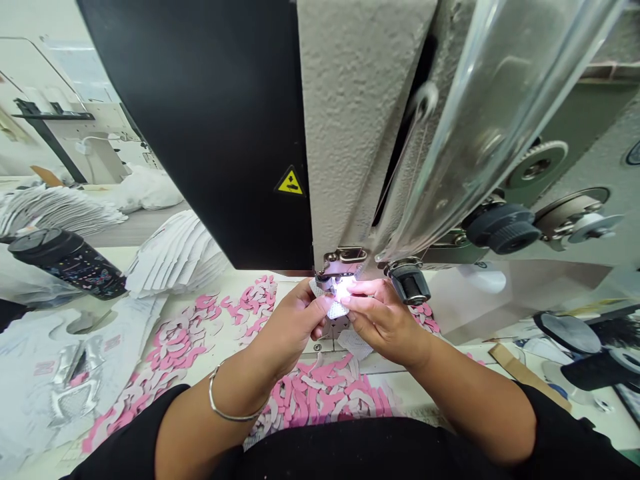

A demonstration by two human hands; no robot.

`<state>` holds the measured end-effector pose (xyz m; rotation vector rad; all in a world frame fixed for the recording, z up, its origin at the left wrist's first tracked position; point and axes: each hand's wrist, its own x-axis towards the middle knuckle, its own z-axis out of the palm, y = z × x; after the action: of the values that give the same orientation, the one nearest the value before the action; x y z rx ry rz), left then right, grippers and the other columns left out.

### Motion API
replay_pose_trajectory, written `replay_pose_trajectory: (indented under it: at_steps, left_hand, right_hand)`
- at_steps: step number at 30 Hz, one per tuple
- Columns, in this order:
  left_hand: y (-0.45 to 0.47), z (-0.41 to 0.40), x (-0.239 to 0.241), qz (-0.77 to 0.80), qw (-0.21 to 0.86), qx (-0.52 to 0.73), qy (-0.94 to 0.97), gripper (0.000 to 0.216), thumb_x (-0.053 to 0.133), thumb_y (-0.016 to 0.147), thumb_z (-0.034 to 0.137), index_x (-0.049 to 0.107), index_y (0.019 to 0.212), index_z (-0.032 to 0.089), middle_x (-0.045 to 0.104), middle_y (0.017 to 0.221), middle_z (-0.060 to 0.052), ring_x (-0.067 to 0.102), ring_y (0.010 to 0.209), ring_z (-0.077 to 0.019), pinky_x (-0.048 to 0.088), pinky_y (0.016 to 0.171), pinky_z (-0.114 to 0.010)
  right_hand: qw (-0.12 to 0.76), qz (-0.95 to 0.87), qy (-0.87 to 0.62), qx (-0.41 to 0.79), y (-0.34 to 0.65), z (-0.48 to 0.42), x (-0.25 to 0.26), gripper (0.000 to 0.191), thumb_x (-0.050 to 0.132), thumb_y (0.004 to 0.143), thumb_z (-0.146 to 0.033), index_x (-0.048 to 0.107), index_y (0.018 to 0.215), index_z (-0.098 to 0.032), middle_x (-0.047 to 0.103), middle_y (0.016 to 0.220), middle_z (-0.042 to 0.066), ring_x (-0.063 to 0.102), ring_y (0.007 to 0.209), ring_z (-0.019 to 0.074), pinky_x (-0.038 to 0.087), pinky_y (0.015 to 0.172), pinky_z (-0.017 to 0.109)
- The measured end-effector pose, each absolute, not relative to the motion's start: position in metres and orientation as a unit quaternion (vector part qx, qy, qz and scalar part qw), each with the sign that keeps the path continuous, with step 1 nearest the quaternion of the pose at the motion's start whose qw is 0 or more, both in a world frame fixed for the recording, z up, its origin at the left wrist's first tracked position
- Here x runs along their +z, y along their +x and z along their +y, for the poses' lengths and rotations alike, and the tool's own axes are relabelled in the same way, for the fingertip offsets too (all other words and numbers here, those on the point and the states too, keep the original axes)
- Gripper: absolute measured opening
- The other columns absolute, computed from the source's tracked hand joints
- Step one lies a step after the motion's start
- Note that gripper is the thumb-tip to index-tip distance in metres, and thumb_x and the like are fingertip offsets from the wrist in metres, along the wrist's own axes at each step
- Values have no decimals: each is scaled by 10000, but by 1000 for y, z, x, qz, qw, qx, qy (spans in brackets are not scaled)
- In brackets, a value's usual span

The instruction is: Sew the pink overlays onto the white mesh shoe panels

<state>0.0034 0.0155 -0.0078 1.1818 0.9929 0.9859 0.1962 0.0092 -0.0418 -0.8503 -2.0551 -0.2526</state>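
Note:
My left hand (295,320) and my right hand (380,317) meet under the head of a sewing machine (360,133). Both pinch a small white mesh fabric piece (336,308) held right below the presser foot (343,261), where a bright lamp glares on it. The fingers of each hand are closed on the piece's edges. A thin metal bangle (227,410) circles my left wrist. Pink and white curved cut pieces (320,393) lie heaped on the table just in front of my body.
More pink cut pieces (180,347) spread to the left. Stacks of white fabric parts (175,257) stand behind them, beside a dark patterned bottle (70,260) lying on its side. Silver and white shoe panels (65,380) lie at the left. Machine knobs (503,227) project at the right.

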Motion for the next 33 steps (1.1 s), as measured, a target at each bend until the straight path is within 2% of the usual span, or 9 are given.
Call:
replay_pose_trajectory:
  at_steps: [7,14,20,24,33]
  left_hand:
    - [2,18,-6,429,618,421,507,107,666,816,280,618,846,189,508,662,42,438,523,-63,355,460,-176]
    - [-3,28,-12,409,638,431,490,104,676,791,277,630,801,184,515,571,43,436,462,-63,335,456,-189]
    - [-4,44,-15,379,652,424,501,343,741,776,394,574,588,160,458,502,28,378,437,-56,264,427,-196]
    - [-3,49,-18,382,647,447,485,382,786,739,430,573,576,158,436,493,34,347,446,-55,246,427,-196]
    - [0,48,-17,386,643,453,482,439,798,697,461,522,531,162,437,465,35,354,442,-63,259,435,-205]
  right_hand:
    - [416,-817,-385,-103,194,6,-43,289,661,869,-199,722,1107,-350,581,1019,58,587,943,231,529,877,443]
    - [438,-796,-392,-143,182,-2,-44,304,618,878,-164,679,1160,-259,615,1044,104,598,1012,274,532,873,484]
    - [383,-791,-441,-184,169,-21,-44,386,599,898,-207,603,1282,-175,663,999,134,595,1089,318,510,953,529]
    - [359,-792,-453,-195,166,-29,-38,384,594,904,-252,619,1269,-133,675,982,152,601,1093,329,522,943,516]
    - [351,-803,-437,-203,170,-26,-34,363,581,915,-244,626,1260,-139,685,1014,145,607,1093,309,533,932,488]
